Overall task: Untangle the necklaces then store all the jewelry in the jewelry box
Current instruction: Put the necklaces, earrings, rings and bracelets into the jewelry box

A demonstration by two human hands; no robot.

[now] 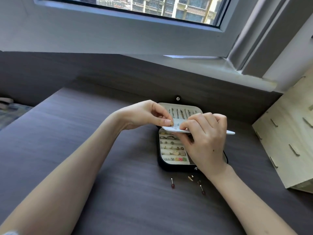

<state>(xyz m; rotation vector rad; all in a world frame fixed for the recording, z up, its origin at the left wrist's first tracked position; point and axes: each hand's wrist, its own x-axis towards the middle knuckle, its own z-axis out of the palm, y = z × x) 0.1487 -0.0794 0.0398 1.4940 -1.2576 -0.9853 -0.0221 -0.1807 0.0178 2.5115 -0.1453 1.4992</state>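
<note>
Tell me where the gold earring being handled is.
Head view, centre: the left hand pinches the gold earring at the left end of the white panel, above the open jewelry box.

Daylight from the window (152,9) at the top lights the scene brightly and evenly, with no harsh glare on the grey table (110,192). Shadows are soft; the darkest lies under the right hand (205,138), across the jewelry box (176,167). The white panel (227,132) it holds is the brightest surface. The earring (171,123) pinched by the left hand (145,114) is soft in detail. Wide-angle distortion bends the window frame toward the edges.
</note>
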